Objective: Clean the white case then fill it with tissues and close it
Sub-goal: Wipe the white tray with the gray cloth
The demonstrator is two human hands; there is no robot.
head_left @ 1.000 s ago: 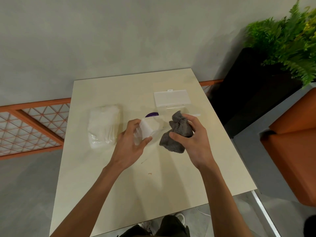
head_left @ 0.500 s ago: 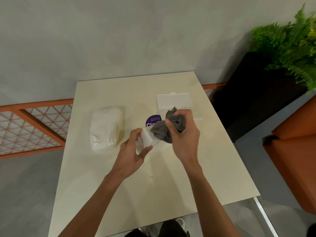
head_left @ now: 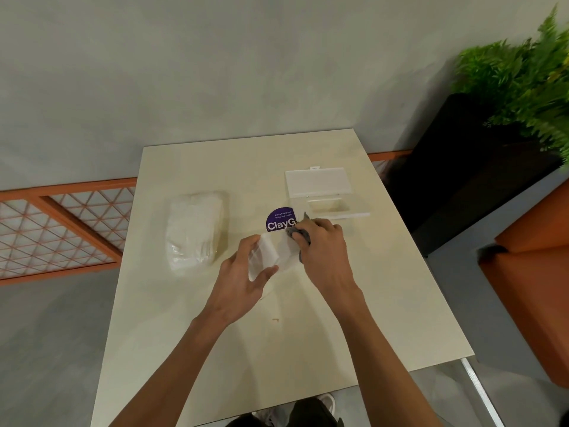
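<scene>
Early in the task, judging by the cream rectangular table (head_left: 308, 334): wiping under way, filling and closing not yet done. Left of centre, untouched, clear plastic pack of white tissues (head_left: 195, 229). At the far right, lying flat and apart, white plastic lid piece with a rectangular opening (head_left: 320, 186). Gripped in the left hand (head_left: 238, 285) near the table's middle, white translucent case body (head_left: 264, 255). Pressed against it, bunched grey cloth (head_left: 297, 234), clutched in the right hand (head_left: 323, 251). Readable on the round purple sticker (head_left: 278, 220): "Let's keep our pantries clean" and "ClayG", rest hidden.
</scene>
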